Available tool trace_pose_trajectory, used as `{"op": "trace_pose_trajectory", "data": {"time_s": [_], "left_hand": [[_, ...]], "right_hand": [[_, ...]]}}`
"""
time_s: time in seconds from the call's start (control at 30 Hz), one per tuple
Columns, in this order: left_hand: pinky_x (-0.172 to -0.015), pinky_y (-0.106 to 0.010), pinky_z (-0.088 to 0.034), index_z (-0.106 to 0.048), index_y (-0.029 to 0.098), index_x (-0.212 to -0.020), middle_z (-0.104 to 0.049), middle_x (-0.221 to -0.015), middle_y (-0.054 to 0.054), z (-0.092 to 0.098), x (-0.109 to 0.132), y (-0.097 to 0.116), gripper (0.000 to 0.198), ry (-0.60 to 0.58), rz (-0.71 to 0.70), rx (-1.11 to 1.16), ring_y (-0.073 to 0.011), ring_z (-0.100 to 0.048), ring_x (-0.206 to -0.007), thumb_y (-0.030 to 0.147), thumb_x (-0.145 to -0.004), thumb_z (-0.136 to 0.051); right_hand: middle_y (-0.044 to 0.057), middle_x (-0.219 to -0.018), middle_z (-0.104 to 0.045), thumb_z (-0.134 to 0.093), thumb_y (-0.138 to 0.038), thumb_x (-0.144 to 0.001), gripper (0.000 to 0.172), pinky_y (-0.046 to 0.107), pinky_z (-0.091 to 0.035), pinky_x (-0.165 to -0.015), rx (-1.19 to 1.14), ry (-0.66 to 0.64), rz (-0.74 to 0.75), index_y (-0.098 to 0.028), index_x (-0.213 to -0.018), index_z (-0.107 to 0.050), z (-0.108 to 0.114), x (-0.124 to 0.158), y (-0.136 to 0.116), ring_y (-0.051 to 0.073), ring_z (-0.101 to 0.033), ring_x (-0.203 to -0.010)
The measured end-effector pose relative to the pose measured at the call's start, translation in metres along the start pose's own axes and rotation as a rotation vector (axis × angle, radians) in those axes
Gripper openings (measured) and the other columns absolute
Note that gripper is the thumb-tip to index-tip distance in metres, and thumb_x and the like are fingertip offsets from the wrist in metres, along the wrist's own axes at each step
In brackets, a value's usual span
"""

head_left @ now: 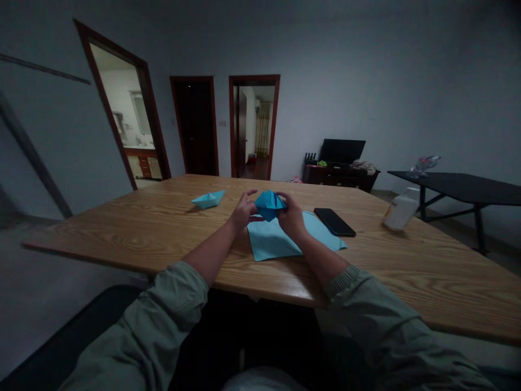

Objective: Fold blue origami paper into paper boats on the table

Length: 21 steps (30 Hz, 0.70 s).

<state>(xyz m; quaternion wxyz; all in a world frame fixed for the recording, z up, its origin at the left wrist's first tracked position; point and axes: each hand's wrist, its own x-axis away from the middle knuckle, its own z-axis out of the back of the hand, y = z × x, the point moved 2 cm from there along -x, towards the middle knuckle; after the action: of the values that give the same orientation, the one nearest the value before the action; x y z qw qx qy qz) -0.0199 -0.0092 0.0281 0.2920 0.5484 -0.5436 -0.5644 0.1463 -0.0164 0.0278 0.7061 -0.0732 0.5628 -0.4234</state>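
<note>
A piece of folded blue paper with pointed sides is held up between my two hands, above the table. At its left side is my left hand, with fingers curved above and below the paper's edge. My right hand grips the right side, its fingertips partly hidden behind the folds. Below them a light blue sheet lies on the wooden table, partly covered by my right hand and wrist. A finished-looking light blue paper boat stands to the left, apart from my hands.
A black phone lies at the sheet's right edge. Farther right stands a white bottle. The wooden table reaches out on both sides. Beyond it are a black table and a cabinet with a dark screen.
</note>
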Motion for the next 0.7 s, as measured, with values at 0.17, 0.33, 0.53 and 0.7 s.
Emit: {"op": "trace_pose_trajectory", "data": {"time_s": [0.17, 0.33, 0.53, 0.7], "left_hand": [[-0.069, -0.037, -0.057, -0.045, 0.023, -0.120, -0.061, -0.098, -0.006, 0.000, 0.001, 0.000, 0.046, -0.070, 0.088, 0.137, -0.0171, -0.065, -0.075, 0.039, -0.079, -0.056], [-0.069, -0.038, -0.058, -0.044, 0.020, -0.122, -0.061, -0.103, -0.009, -0.001, -0.002, -0.006, 0.063, -0.023, 0.061, 0.049, -0.0170, -0.065, -0.078, 0.032, -0.069, -0.074], [-0.064, -0.035, -0.057, -0.045, 0.019, -0.124, -0.064, -0.097, -0.008, 0.007, -0.009, -0.010, 0.073, 0.054, -0.039, -0.055, -0.0153, -0.064, -0.071, 0.031, -0.061, -0.080], [-0.061, -0.032, -0.056, -0.046, 0.018, -0.124, -0.065, -0.098, -0.009, 0.011, -0.010, -0.009, 0.072, 0.098, -0.132, -0.131, -0.0166, -0.065, -0.073, 0.031, -0.061, -0.080]], "right_hand": [[0.002, -0.082, -0.069, -0.046, -0.011, -0.069, 0.055, 0.026, -0.044, -0.066, -0.010, -0.014, -0.011, -0.020, -0.123, -0.051, 0.000, 0.000, 0.001, 0.015, -0.056, -0.065], [0.000, -0.079, -0.067, -0.047, -0.012, -0.066, 0.060, 0.025, -0.044, -0.062, -0.055, -0.043, -0.020, -0.019, -0.126, -0.048, -0.001, 0.001, 0.001, 0.012, -0.052, -0.059], [-0.001, -0.081, -0.064, -0.057, -0.018, -0.067, 0.071, 0.024, -0.048, -0.057, -0.256, -0.222, -0.119, -0.020, -0.135, -0.039, -0.007, -0.001, 0.009, 0.011, -0.055, -0.060], [0.001, -0.087, -0.065, -0.055, -0.031, -0.075, 0.054, 0.030, -0.054, -0.062, -0.585, -0.411, -0.394, -0.025, -0.127, -0.044, -0.010, -0.001, 0.017, 0.015, -0.065, -0.071]]}}
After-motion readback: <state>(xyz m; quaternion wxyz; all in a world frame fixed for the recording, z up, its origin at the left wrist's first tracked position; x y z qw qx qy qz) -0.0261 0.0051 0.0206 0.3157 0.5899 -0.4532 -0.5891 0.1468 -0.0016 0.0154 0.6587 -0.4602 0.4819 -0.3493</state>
